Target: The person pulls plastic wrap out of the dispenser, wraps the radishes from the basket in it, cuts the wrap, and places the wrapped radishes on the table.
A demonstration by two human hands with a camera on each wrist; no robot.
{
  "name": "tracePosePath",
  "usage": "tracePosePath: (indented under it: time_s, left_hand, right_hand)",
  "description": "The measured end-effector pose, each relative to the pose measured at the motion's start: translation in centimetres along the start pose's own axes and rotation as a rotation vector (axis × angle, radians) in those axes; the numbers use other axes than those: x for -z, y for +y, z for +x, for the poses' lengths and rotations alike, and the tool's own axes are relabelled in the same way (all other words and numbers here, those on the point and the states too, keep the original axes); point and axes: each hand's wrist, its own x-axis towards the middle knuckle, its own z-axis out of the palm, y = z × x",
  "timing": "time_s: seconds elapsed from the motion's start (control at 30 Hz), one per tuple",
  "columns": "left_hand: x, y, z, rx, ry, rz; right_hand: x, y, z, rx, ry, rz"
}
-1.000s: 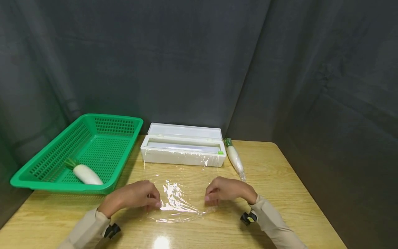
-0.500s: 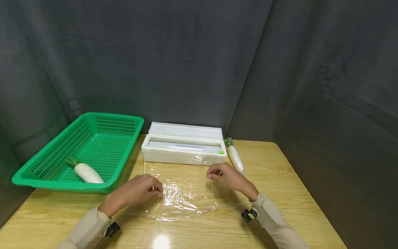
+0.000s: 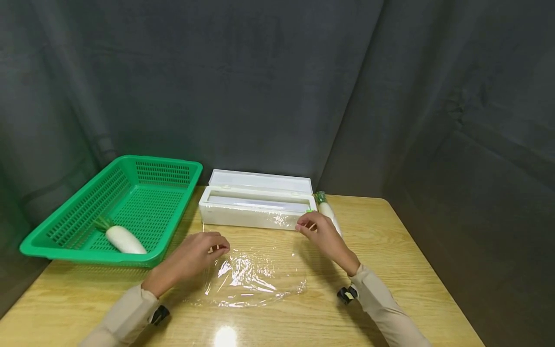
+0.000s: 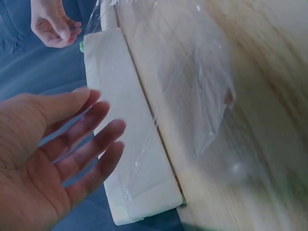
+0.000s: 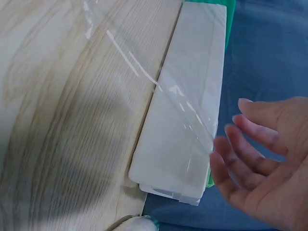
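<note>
A sheet of clear plastic wrap (image 3: 247, 272) lies over the table, running out from the white wrap dispenser box (image 3: 243, 218), whose lid (image 3: 260, 180) is raised. My left hand (image 3: 195, 253) hovers over the sheet's left side; in the left wrist view its fingers (image 4: 96, 144) are loosely bent with nothing between them. By the box's right front corner is my right hand (image 3: 325, 236), near the green slider (image 3: 309, 211). Its fingers (image 5: 240, 159) are relaxed and apart from the thumb in the right wrist view, holding nothing.
On the left, a green basket (image 3: 179, 219) holds a white radish (image 3: 125, 240) with green leaf stubs. A second radish (image 3: 328, 214), with shiny film around it, lies right of the box, partly behind my right hand. Dark curtains (image 3: 260, 86) enclose the table (image 3: 390, 270).
Both hands have let go of the wrap's front edge and moved away from me toward the box, the right hand farther. The sheet has settled flatter on the table.
</note>
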Motion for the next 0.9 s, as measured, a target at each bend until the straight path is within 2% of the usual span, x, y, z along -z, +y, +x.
tracePosePath:
  time_s: [0.17, 0.27, 0.43, 0.5, 0.6, 0.77, 0.83, 0.9]
  left_hand:
    - [-0.2, 0.0, 0.2, 0.001, 0.118, 0.055]
    - [-0.2, 0.0, 0.3, -0.01, 0.15, 0.07]
    - [0.2, -0.1, 0.3, -0.047, 0.151, 0.088]
    - [0.4, -0.1, 0.3, -0.066, 0.17, 0.1]
    - [0.9, 0.0, 0.3, -0.098, 0.224, 0.107]
    - [2.6, -0.3, 0.5, -0.207, 0.346, 0.113]
    - [3.4, -0.5, 0.5, -0.228, 0.375, 0.126]
    - [4.1, -0.7, 0.3, -0.222, 0.385, 0.146]
  right_hand:
    - [-0.2, 0.5, 0.1, -0.009, 0.103, -0.047]
    - [-0.1, 0.9, 0.3, -0.036, 0.128, -0.071]
    - [0.1, 1.6, 0.8, -0.089, 0.07, -0.082]
    - [0.2, 1.9, 1.1, -0.117, 0.037, -0.081]
    - [0.2, 2.5, 1.5, -0.163, 0.002, -0.062]
    - [0.2, 3.3, 2.0, -0.214, -0.02, -0.03]
    - [0.2, 3.6, 2.1, -0.218, -0.02, -0.034]
    - [0.2, 3.8, 2.2, -0.208, -0.013, -0.05]
